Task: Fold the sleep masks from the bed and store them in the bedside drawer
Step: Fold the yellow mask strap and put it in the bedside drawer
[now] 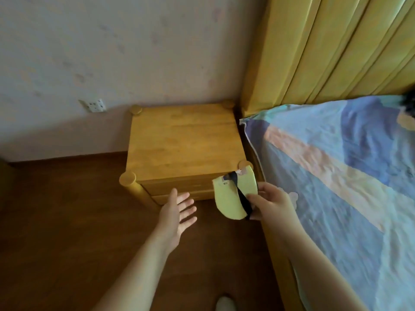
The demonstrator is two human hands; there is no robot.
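A pale yellow sleep mask [229, 198], folded in half with its black strap across it, is pinched in my right hand [270, 202] in front of the bedside table's right corner. My left hand [178, 212] is open, fingers spread, just below and in front of the drawer fronts [177, 187] of the wooden bedside table [184, 142]. Both drawers are closed. The bed [336, 176] with a blue, orange and yellow sheet lies to the right.
A yellow padded headboard [325, 46] rises behind the bed. A wall socket [95, 105] sits low on the pale wall left of the table. Dark wooden floor [67, 221] spreads in front. A light slipper toe [225, 304] shows at the bottom edge.
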